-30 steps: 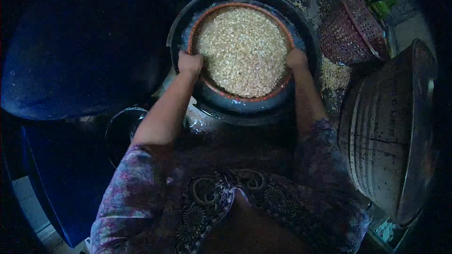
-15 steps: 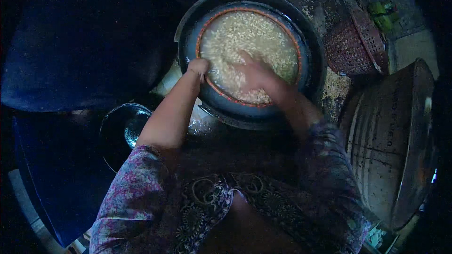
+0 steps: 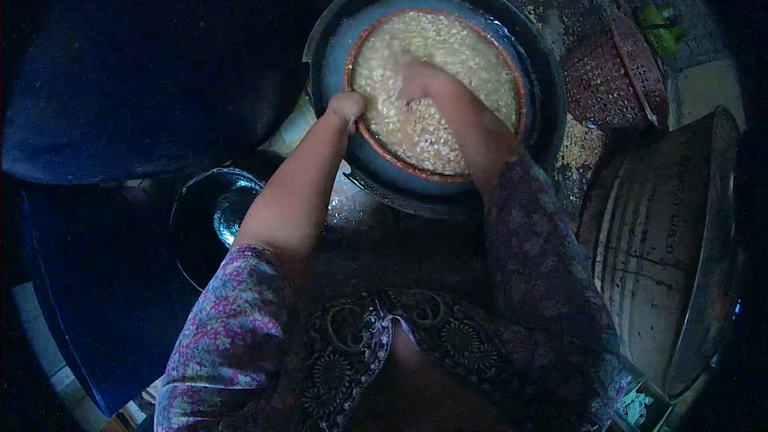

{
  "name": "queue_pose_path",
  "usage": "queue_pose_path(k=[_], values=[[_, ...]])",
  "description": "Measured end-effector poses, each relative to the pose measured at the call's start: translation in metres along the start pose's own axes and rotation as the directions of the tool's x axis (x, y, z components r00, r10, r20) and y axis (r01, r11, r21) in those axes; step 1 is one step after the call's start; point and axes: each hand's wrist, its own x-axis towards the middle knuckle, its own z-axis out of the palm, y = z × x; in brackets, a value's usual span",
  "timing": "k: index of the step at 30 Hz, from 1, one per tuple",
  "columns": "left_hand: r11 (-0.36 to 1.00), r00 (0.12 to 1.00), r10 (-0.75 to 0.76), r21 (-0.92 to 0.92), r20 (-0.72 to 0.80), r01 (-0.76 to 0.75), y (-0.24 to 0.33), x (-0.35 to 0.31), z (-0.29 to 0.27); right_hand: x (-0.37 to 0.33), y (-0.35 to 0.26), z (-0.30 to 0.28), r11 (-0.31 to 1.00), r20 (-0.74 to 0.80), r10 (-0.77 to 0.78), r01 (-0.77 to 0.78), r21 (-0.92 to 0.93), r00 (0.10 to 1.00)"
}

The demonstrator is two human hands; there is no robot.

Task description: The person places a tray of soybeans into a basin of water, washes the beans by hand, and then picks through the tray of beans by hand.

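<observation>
A round basket with an orange-red rim [image 3: 524,100] sits in a wide dark basin [image 3: 552,124] of cloudy water. Pale soaked beans [image 3: 472,48], soybeans by the look of them, fill the basket under the water. My left hand [image 3: 347,106] is closed round the basket's rim at its near left side. Inside the basket, my right hand [image 3: 420,82] reaches down among the beans, left of the middle. Its fingers are smeared by motion and partly under water, so their pose is hidden.
To the left stand a big dark blue drum [image 3: 144,96] and a black bucket [image 3: 188,228]. On the right are a reddish perforated basket [image 3: 612,80], a large ribbed container on its side [image 3: 648,232] and a green object [image 3: 660,28]. Loose beans [image 3: 580,148] lie scattered on the floor.
My right hand has swept left and away from me through the beans. The left hand keeps its hold on the rim; the whole view has shifted slightly.
</observation>
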Motion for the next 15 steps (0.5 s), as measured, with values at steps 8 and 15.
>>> queue_pose_path(k=[8, 15], values=[[0.381, 0.914, 0.28, 0.84, 0.294, -0.386, -0.025, 0.048, -0.022, -0.082, 0.047, 0.025, 0.975, 0.042, -0.002, 0.011, -0.223, 0.999], [0.036, 0.872, 0.268, 0.9, 0.409, -0.434, -0.012, 0.026, -0.002, -0.006, 0.053, -0.006, 0.993, -0.143, 0.029, -0.012, 0.118, 0.989]])
